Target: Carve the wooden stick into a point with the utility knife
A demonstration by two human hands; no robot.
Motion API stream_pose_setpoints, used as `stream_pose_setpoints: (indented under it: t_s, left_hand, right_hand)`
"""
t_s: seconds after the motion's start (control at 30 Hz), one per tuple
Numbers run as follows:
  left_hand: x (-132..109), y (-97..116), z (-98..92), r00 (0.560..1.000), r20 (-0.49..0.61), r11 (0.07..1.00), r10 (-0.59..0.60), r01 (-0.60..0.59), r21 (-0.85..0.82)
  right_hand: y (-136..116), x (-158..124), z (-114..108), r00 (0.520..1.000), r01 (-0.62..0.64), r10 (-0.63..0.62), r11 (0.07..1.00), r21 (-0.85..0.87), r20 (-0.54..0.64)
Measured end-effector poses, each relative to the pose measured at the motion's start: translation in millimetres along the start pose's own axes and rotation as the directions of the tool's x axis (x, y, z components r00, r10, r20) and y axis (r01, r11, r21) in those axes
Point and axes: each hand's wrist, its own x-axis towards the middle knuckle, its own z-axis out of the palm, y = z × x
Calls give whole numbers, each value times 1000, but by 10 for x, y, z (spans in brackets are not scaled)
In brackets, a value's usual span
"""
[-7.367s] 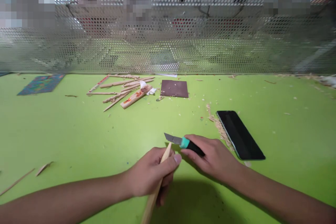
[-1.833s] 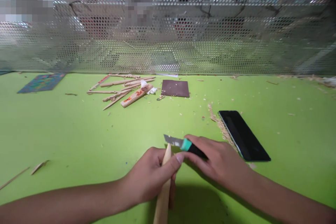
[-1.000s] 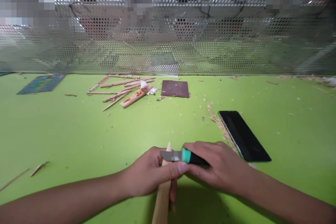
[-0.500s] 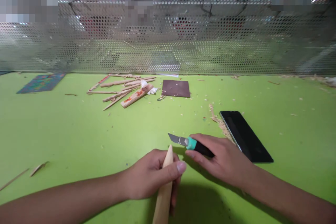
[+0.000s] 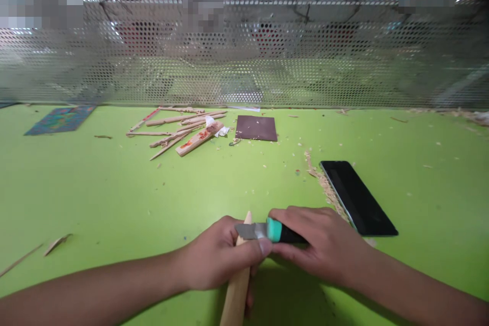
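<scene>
A pale wooden stick with a tapered tip points away from me, its lower end cut off by the bottom of the view. My left hand is closed round it, the thumb lying across the wood just below the tip. In my right hand is a utility knife with a black handle and a turquoise collar. Its blade lies crosswise over the stick near the tip, directly above my left thumb. The handle's rear end is hidden in my right palm.
A dark phone lies right of my hands, with wood shavings along its left edge. Carved sticks and a red-stained wooden piece lie farther back, beside a brown square sheet. A perforated metal screen closes off the table's far side.
My right hand has brought the knife down and slightly left, so the blade has gone from beyond the tip to across the stick. My left hand has stayed nearly still.
</scene>
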Motion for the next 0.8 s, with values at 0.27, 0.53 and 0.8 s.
stream_pose_setpoints:
  t_s: [0.27,0.53,0.8]
  left_hand:
    - [-8,-47,56,996,-86,994,-38,47,96]
    - [-4,-71,77,994,-73,993,-82,75,-90]
    - [-26,-39,93,994,-108,999,-19,15,-37]
  right_hand:
    - [58,46,-54,979,-166,155,983,-75,-136]
    - [90,67,-109,981,-147,136,987,-69,-141]
    - [40,45,-102,986,-165,165,986,11,30]
